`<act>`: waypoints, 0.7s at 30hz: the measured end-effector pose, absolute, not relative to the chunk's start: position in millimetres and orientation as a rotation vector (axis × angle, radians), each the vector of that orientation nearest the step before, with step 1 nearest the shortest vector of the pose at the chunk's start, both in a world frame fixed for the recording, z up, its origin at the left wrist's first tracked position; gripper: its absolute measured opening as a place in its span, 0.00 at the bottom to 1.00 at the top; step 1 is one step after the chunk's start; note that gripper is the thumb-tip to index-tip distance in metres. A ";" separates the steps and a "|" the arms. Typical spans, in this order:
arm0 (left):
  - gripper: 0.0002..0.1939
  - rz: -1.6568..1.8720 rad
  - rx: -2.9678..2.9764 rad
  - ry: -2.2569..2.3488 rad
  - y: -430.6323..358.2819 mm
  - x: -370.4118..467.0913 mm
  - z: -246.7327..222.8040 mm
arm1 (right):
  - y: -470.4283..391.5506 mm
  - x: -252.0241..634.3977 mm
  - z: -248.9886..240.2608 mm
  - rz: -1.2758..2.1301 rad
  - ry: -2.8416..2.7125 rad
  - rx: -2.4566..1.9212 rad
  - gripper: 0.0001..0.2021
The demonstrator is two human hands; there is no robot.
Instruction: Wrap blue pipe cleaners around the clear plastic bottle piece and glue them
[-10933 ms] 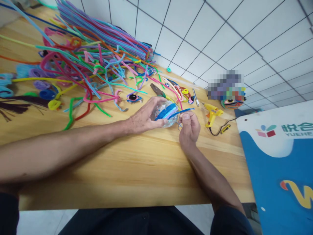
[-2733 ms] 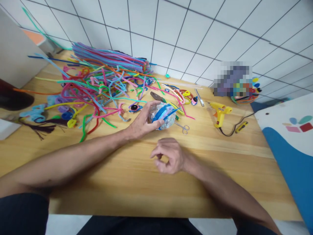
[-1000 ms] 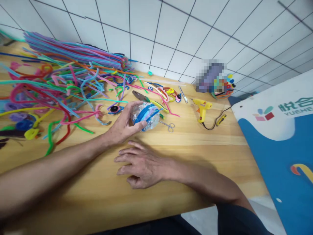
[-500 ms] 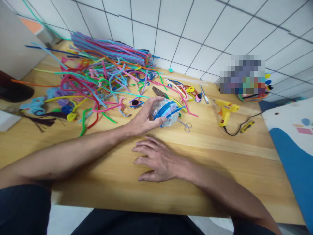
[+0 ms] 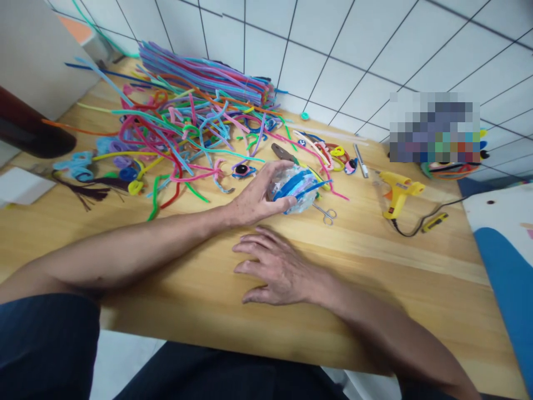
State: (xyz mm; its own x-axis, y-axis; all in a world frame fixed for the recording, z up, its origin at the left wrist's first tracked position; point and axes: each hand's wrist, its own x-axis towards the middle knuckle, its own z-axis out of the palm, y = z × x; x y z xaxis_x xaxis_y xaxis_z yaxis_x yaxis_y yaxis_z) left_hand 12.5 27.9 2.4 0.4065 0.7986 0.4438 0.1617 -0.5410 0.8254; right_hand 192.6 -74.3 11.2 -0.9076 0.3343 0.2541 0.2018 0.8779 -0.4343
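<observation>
Ball (image 5: pixel 296 189) wrapped in blue stems, on table (image 5: pixel 375 266); left hand (image 5: pixel 257 200) cupped around it | right hand (image 5: pixel 278 269) flat, fingers spread, holding nothing | scissors (image 5: pixel 327 213) just beside ball

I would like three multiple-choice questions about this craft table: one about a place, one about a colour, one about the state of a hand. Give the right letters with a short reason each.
1. Where do the small scissors lie?
A. just right of the wrapped ball
B. on the pipe cleaner pile
C. under the right hand

2. What colour is the glue gun?
A. red
B. yellow
C. green

3. How is the right hand?
A. gripping the scissors
B. closed in a fist
C. flat on the wooden table, holding nothing

Answers:
1. A: they lie on the wooden table beside the wrapped ball, which the left hand holds.
2. B: its body is yellow, with a black cord.
3. C: its fingers are spread on the wood.
</observation>
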 end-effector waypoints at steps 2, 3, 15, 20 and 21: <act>0.37 1.146 1.957 0.807 27.9 12.5 2.5 | -74.1 192.2 10.2 0.576 -2.721 -0.398 0.25; 0.36 1.146 1.955 0.804 27.8 12.6 2.8 | -73.9 192.1 9.6 0.577 -2.722 -0.396 0.25; 0.37 1.163 1.840 0.771 27.0 16.3 0.2 | -64.1 213.1 32.0 0.767 -1.728 -0.959 0.19; 0.37 1.151 1.861 0.803 26.0 15.7 2.2 | -39.3 221.3 28.7 0.707 -1.362 -1.084 0.15; 0.37 1.150 1.868 0.810 26.0 15.7 2.4 | -34.6 222.6 28.7 0.698 -1.341 -1.092 0.14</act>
